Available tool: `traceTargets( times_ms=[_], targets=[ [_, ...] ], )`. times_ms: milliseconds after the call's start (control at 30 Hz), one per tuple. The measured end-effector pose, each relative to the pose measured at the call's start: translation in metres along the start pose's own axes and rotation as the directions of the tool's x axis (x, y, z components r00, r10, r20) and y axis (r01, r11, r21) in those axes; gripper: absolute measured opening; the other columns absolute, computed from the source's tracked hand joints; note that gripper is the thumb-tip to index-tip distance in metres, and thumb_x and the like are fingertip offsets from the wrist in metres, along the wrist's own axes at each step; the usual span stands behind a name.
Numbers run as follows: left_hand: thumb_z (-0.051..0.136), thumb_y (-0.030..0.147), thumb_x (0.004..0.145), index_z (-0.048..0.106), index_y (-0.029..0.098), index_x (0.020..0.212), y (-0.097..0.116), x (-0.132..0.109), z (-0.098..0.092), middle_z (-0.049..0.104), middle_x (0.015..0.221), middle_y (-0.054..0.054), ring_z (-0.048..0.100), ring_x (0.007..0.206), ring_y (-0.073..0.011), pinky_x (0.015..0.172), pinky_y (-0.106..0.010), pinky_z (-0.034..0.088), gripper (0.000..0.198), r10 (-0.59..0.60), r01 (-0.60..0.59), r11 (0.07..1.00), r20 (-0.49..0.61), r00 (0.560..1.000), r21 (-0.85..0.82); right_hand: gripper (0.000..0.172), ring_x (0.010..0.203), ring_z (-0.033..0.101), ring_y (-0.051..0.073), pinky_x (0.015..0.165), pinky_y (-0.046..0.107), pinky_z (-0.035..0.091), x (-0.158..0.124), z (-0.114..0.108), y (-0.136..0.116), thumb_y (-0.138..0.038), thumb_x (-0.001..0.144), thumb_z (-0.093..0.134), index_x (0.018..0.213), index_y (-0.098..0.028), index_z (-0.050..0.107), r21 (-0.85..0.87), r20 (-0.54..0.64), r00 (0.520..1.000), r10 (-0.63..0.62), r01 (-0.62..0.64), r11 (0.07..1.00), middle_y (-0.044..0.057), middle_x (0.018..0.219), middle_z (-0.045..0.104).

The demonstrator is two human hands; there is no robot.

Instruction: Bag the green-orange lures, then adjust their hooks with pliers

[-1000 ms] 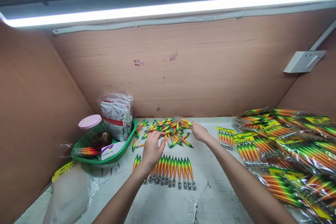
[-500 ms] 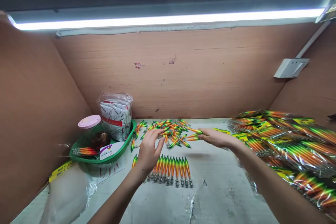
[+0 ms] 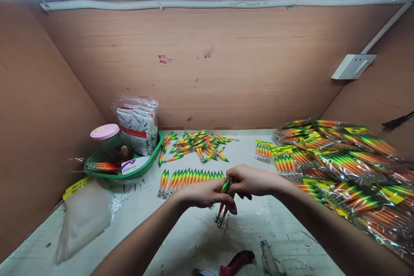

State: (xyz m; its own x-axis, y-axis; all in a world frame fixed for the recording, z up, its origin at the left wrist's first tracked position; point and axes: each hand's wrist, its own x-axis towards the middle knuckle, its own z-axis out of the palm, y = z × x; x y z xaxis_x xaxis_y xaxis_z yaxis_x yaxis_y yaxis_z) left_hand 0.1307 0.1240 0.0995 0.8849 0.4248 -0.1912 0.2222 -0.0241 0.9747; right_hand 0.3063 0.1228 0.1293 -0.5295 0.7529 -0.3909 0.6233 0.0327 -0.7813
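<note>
My left hand [image 3: 207, 193] and my right hand [image 3: 250, 180] meet over the table, just beyond the right end of a row of squid jigs. Between them hang a few green, yellow and orange squid jigs [image 3: 221, 209], hook crowns down. The left fingers are closed around the jigs, while the right fingers pinch at their upper ends; the exact number is partly hidden. Behind my left wrist lies the neat row of jigs [image 3: 186, 177], green tips away from me. A loose pile of the same jigs [image 3: 200, 143] is farther back.
Bagged jigs [image 3: 352, 168] are heaped at the right. At the left stand a green basket [image 3: 147, 167] with a pink-lidded jar [image 3: 105, 132] and packets [image 3: 137, 127], and clear bags [image 3: 87, 220] in front. Red-handled pliers [image 3: 237, 263] lie at the near edge.
Both hands have moved back from the loose pile towards me and come together. The right hand brought jigs from the pile; the left has closed on them. The view has tilted down.
</note>
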Motion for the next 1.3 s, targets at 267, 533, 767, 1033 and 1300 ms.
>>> traceTargets(
  times_ms=[267, 533, 767, 1033, 1300],
  targets=[
    [0.067, 0.041, 0.079, 0.067, 0.011, 0.099, -0.029, -0.019, 0.025, 0.073, 0.088, -0.012, 0.07, 0.083, -0.0229, 0.085, -0.037, 0.049, 0.037, -0.048, -0.064, 0.883, -0.224, 0.973, -0.466, 0.044, 0.049, 0.042, 0.006, 0.049, 0.022, 0.033, 0.001, 0.038, 0.033, -0.054, 0.059, 0.076, 0.075, -0.015, 0.062, 0.546, -0.156, 0.987, -0.033, 0.114, 0.83, -0.005, 0.058, 0.055],
    [0.073, 0.033, 0.077, 0.064, 0.011, 0.102, -0.036, -0.028, 0.045, 0.073, 0.096, -0.015, 0.072, 0.088, -0.0269, 0.093, -0.043, 0.047, 0.034, -0.116, -0.102, 0.708, -0.257, 0.959, -0.699, 0.041, 0.05, 0.046, 0.007, 0.053, 0.022, 0.035, -0.003, 0.045, 0.041, -0.049, 0.057, 0.083, 0.064, -0.014, 0.064, 0.725, -0.078, 0.997, -0.024, 0.073, 0.685, -0.004, 0.055, 0.057],
    [0.078, 0.042, 0.07, 0.063, 0.013, 0.093, -0.034, -0.029, 0.048, 0.072, 0.093, -0.01, 0.071, 0.085, -0.0229, 0.087, -0.034, 0.048, 0.041, -0.185, -0.116, 0.714, -0.346, 0.92, -0.691, 0.037, 0.056, 0.054, 0.01, 0.061, 0.025, 0.041, -0.003, 0.046, 0.045, -0.044, 0.06, 0.084, 0.07, -0.011, 0.07, 0.768, -0.037, 0.999, -0.034, 0.05, 0.638, 0.002, 0.064, 0.067],
    [0.065, 0.053, 0.078, 0.062, 0.015, 0.092, -0.039, -0.036, 0.04, 0.071, 0.084, -0.006, 0.066, 0.092, -0.0234, 0.095, -0.039, 0.042, 0.04, -0.149, -0.093, 0.881, -0.457, 0.877, -0.464, 0.033, 0.061, 0.057, 0.008, 0.062, 0.023, 0.041, -0.002, 0.048, 0.053, -0.038, 0.057, 0.087, 0.072, -0.012, 0.073, 0.83, -0.016, 1.0, -0.018, 0.023, 0.557, 0.004, 0.07, 0.07],
    [0.046, 0.041, 0.089, 0.062, 0.016, 0.086, -0.042, -0.036, 0.042, 0.069, 0.095, -0.009, 0.06, 0.095, -0.0226, 0.092, -0.035, 0.041, 0.03, -0.094, 0.052, 0.995, -0.595, 0.798, -0.088, 0.032, 0.069, 0.066, 0.011, 0.07, 0.022, 0.045, -0.006, 0.049, 0.058, -0.035, 0.057, 0.088, 0.076, -0.013, 0.076, 0.874, -0.004, 1.0, 0.0, 0.003, 0.486, 0.005, 0.071, 0.074]
  ],
)
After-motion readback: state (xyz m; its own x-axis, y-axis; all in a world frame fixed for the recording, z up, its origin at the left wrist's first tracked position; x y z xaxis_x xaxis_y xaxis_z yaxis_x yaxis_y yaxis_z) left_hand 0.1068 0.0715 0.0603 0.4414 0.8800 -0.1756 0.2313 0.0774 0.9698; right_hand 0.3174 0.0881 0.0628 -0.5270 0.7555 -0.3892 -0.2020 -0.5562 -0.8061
